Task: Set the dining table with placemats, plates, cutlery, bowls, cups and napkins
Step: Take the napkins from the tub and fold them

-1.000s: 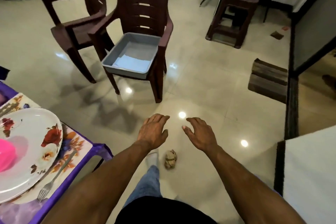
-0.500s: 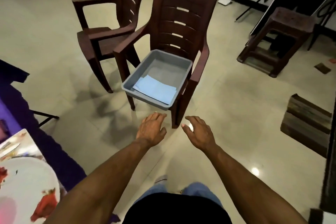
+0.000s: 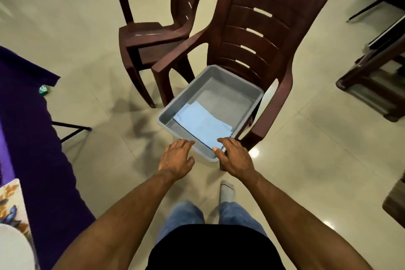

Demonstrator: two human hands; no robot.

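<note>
A grey plastic tub [image 3: 245, 87] sits on the seat of a brown plastic armchair [image 3: 258, 28]. Folded light-blue napkins [image 3: 202, 124] lie in the tub's near half. My left hand [image 3: 176, 156] hovers at the tub's near rim, fingers relaxed, holding nothing. My right hand [image 3: 234, 155] reaches over the tub's near right corner, fingers loosely spread above the napkins' edge. At the bottom left, a floral placemat [image 3: 11, 204] and part of a white plate [image 3: 13, 247] lie on the purple-covered table [image 3: 32, 149].
A second brown armchair [image 3: 153, 28] stands behind and left of the first. A dark wooden stool [image 3: 377, 76] is at the right. The floor is glossy beige tile. My legs in jeans and a socked foot [image 3: 226, 192] are below.
I have stepped closer to the chair. Both hands moved forward and now reach the tub's near edge. The table slid further to the left of view.
</note>
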